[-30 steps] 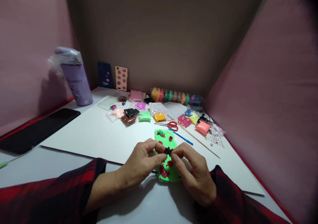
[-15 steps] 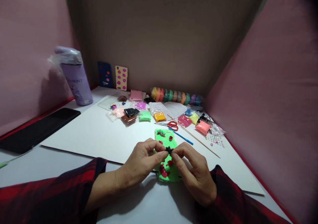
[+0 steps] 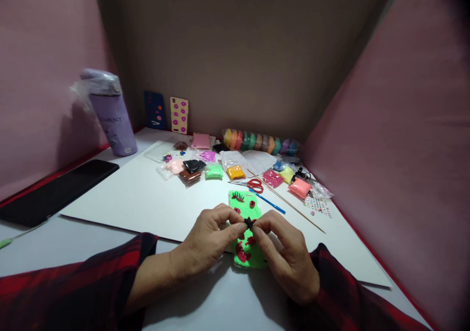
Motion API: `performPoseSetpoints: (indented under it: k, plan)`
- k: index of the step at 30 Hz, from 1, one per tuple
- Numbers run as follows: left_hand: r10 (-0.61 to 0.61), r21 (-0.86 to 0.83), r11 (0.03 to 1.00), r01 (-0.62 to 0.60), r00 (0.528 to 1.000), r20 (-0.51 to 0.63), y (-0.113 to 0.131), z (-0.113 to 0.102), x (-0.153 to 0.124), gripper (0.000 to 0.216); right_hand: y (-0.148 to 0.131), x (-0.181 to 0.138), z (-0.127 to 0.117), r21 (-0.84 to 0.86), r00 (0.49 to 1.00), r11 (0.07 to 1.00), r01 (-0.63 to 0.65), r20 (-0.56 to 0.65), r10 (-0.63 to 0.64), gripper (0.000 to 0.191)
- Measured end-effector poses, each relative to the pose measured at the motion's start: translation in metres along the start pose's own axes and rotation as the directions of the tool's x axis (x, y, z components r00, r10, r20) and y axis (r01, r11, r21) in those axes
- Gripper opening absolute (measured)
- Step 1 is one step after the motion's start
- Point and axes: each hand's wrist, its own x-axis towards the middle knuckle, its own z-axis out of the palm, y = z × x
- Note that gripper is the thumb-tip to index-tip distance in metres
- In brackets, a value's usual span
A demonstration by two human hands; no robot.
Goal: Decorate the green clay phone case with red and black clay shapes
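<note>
Between my two hands is a small black clay piece point(image 3: 249, 222), shaped like a star or flower. My left hand point(image 3: 213, 235) pinches its left side with thumb and forefinger. On the opposite side my right hand point(image 3: 284, 250) pinches it the same way. Right below the fingers lies a phone case point(image 3: 253, 256) covered in bright green clay, with dark red shapes and a dark leaf-like sprig on it. My hands hide part of its middle.
Beyond the case on the white board point(image 3: 147, 199) lie red-handled scissors point(image 3: 256, 185), a blue tool point(image 3: 268, 201), a wooden stick point(image 3: 293, 206) and several clay packets point(image 3: 214, 171). A purple tumbler point(image 3: 114, 120) and a black phone point(image 3: 55, 191) stand and lie at left.
The black clay piece has turned slightly between my fingertips. Both hands stay in nearly the same place above the green case.
</note>
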Motion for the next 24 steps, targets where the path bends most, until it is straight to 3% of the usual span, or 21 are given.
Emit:
performPoseSetpoints:
  k: [9, 17, 24]
  plan:
    - [-0.070, -0.061, 0.996, 0.069, 0.997, -0.015, 0.0003, 0.0011, 0.0001, 0.009, 0.0036, -0.0005, 0.0007, 0.007, 0.999, 1.000, -0.025, -0.022, 0.025, 0.019]
    - [-0.067, -0.009, 0.998, 0.067, 0.998, -0.018, 0.0007, 0.0016, 0.0007, 0.024, 0.0001, -0.0003, -0.0001, -0.011, 1.000, 1.000, -0.002, -0.017, 0.002, 0.018]
    - [-0.049, 0.011, 0.999, 0.049, 0.999, -0.015, 0.0016, 0.0011, 0.0002, 0.024, 0.0009, -0.0007, 0.0008, -0.044, 0.999, 0.998, 0.047, -0.006, -0.047, 0.015]
